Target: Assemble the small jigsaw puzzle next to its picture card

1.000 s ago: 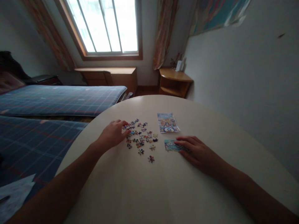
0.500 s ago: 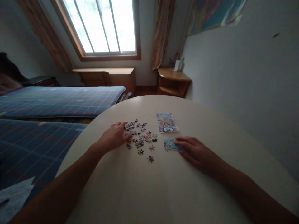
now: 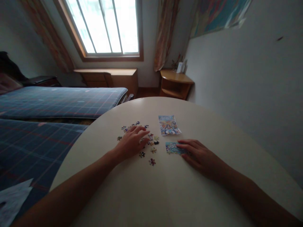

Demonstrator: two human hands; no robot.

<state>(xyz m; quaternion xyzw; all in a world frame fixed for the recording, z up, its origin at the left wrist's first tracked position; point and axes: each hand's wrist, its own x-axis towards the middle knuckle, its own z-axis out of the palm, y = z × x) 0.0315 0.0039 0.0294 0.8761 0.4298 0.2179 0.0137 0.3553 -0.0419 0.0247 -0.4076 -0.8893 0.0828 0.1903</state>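
Observation:
Loose jigsaw puzzle pieces (image 3: 153,150) lie scattered left of the middle on a pale round table (image 3: 161,189). Over the pile is my left hand (image 3: 132,140), its fingers apart, hiding several pieces; I cannot make out anything held in it. My right hand (image 3: 196,153) rests with outstretched fingers on the right end of a small blue joined strip of puzzle (image 3: 171,147), covering part of it. Beyond the strip lies a colourful printed packet or sheet (image 3: 168,125) with a cartoon face near its lower edge.
A bed with a blue plaid mattress (image 3: 61,102) stands along the table's left side. White papers (image 3: 14,198) lie at lower left. Past the far table edge are a wooden corner cabinet (image 3: 176,77) and a desk (image 3: 120,72); a wall (image 3: 248,78) runs along the right.
My left hand has moved right across the pile, uncovering pieces at its left side and covering the middle ones. My right hand stays on the puzzle strip.

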